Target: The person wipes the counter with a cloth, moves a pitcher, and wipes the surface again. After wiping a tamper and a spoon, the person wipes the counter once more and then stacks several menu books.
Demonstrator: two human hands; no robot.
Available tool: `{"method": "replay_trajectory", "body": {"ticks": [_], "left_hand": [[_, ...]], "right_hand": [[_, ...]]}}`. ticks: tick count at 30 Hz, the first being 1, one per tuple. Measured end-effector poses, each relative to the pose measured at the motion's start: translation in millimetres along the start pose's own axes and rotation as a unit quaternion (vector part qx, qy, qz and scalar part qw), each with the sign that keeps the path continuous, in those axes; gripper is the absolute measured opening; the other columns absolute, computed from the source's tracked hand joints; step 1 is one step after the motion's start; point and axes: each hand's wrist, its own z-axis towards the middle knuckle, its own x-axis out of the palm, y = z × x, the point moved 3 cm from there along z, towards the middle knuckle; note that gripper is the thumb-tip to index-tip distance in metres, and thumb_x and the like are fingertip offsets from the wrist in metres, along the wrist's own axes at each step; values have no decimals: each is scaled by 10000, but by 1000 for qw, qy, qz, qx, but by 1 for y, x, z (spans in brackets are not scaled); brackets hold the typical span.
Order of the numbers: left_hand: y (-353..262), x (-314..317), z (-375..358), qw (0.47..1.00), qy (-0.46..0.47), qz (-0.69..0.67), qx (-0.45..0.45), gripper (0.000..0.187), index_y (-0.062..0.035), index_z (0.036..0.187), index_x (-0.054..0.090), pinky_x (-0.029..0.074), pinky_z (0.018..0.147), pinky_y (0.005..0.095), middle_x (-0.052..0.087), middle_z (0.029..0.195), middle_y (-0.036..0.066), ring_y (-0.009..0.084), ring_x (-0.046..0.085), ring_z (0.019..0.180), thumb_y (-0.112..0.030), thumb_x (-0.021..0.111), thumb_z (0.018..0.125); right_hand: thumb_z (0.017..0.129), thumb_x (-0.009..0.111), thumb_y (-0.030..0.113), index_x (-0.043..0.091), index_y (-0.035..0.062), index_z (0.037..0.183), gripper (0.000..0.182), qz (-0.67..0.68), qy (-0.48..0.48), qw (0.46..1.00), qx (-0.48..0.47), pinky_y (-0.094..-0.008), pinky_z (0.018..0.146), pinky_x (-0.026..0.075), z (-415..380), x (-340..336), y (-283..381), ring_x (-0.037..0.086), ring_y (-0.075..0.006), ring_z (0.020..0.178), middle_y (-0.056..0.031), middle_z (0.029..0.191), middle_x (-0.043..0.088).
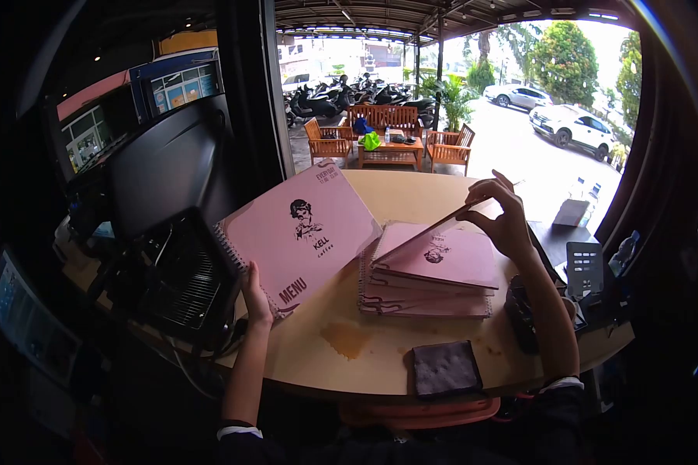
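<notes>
Two pink spiral-bound menus in hand: left hand (pixel 256 298) clenched on the lower corner of a tilted menu (pixel 298 232) at centre left of the frame, right hand (pixel 504 221) pinching up the raised cover (pixel 430 229) of the top menu of the stack (pixel 426 291) at centre. Likely light, stiff card, smooth and a little slippery; best gripped at an edge or corner, away from the wire spine. Dark cloth (pixel 444 368) and brown stain (pixel 347 339) on the round desk (pixel 411 190) at lower centre.

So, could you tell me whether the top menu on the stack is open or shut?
Open: the right hand lifts the top menu's cover off its pages.
</notes>
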Motion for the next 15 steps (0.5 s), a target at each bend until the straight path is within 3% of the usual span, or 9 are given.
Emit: {"method": "replay_trajectory", "body": {"ticks": [3,8,10,11,15], "left_hand": [[-7,1,-5,1000,-4,25,17,438,70,1144,464,413,871,309,529,1103,126,186,524,1008,-312,384,945],[-11,7,-9,997,-36,19,59,435,83,1161,441,409,870,310,519,1117,127,180,515,1014,-291,385,946],[-10,2,-7,999,-10,21,47,430,78,1177,427,403,882,312,507,1136,130,182,503,1036,-282,390,945],[-9,0,-7,999,14,25,35,426,73,1192,412,397,894,314,495,1156,133,184,491,1057,-273,395,944],[-6,-1,-6,998,-4,32,50,416,54,1209,399,395,907,317,488,1172,132,190,486,1072,-264,407,941]], "right_hand": [[639,753,157,565,54,826,284,-30,-54,998,7,-374,809,415,12,-11,14,578,-239,799,-55,795,600],[650,736,134,570,41,870,290,57,-72,994,50,-355,718,444,17,-16,0,581,-270,777,-92,816,596],[668,720,146,558,46,840,257,-19,-15,998,-62,-351,683,445,15,-15,24,576,-266,749,-79,794,579],[641,743,67,515,32,844,308,-51,11,989,-136,-355,629,430,13,-13,39,550,-249,690,-87,737,553],[682,691,114,520,74,822,225,-93,35,982,-163,-332,615,410,6,-6,62,539,-213,684,-46,732,537]]}}
